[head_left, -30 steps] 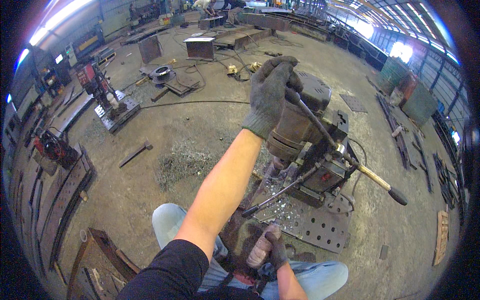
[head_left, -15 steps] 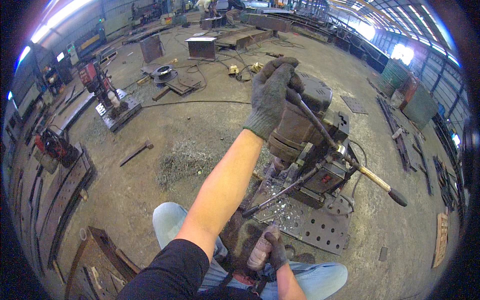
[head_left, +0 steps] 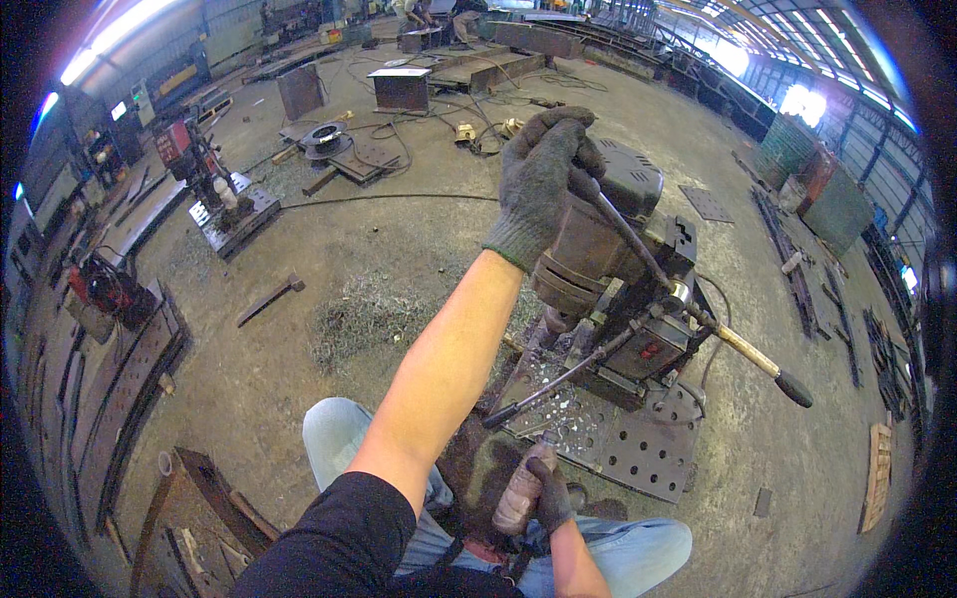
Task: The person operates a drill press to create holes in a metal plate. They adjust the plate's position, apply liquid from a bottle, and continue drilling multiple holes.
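My left hand [head_left: 543, 179], in a dark grey knitted glove, is closed round the upper end of a feed lever [head_left: 633, 239] on a magnetic drill press [head_left: 588, 249]. Two more lever arms spread from the same shiny hub [head_left: 680, 291]; one, with a worn pale shaft and black grip [head_left: 793, 389], points right. Low in front of my body, my gloved right hand [head_left: 551, 490] grips a cloudy plastic bottle [head_left: 518, 498], its narrow top pointing up toward the drill. Under the machine lies a steel plate [head_left: 648, 448] with rows of drilled holes. The drill bit is hidden.
Metal shavings [head_left: 369, 319] litter the floor beside a hammer [head_left: 269, 301]. Another drill press [head_left: 184, 149] stands at left on a plate. Cables, a wire spool [head_left: 324, 140] and steel beams lie farther back, where other people work. A green bin [head_left: 788, 149] stands at far right.
My left hand and the lever it holds have shifted very slightly. The right hand with the bottle stays nearly in place.
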`<state>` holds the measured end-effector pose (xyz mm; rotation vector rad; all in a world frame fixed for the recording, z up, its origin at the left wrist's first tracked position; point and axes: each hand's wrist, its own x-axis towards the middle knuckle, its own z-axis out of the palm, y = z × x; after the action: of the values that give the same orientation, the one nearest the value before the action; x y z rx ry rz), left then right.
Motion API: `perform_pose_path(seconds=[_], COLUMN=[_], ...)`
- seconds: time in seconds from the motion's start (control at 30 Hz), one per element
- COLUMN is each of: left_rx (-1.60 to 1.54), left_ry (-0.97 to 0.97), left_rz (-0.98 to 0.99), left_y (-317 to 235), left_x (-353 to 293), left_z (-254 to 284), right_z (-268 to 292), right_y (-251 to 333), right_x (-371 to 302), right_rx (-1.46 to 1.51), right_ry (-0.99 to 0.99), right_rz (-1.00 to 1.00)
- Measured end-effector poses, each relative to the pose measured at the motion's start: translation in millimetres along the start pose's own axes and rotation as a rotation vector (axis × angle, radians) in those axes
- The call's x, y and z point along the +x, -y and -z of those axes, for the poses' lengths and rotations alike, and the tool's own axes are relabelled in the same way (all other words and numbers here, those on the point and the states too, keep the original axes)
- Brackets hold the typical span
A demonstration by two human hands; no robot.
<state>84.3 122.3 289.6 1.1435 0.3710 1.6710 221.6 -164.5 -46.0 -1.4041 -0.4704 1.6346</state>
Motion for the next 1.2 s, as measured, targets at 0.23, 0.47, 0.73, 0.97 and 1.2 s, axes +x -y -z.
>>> perform_pose_path(seconds=[0.23,0.47,0.73,0.97,1.2], left_rx=[0.021,0.0,-0.041,-0.093,-0.089], left_ry=[-0.012,-0.004,0.002,-0.031,-0.032], left_rz=[-0.002,-0.008,0.008,0.037,0.03], left_y=[0.8,-0.1,3.1,-4.5,-5.6], left_x=[-0.7,-0.4,0.5,-3.8,-3.1], left_z=[-0.7,0.0,3.0,-2.2,-2.8], right_z=[0.5,4.7,2.6,20.7,23.5], right_y=[-2.7,-10.3,-11.0,-28.0,-33.3], right_x=[1.7,8.8,7.3,22.0,30.5], right_rx=[0.059,0.085,0.098,0.189,0.225], right_ry=[0.02,0.038,0.012,0.045,0.092], right_rz=[0.041,0.02,0.041,-0.067,-0.113])
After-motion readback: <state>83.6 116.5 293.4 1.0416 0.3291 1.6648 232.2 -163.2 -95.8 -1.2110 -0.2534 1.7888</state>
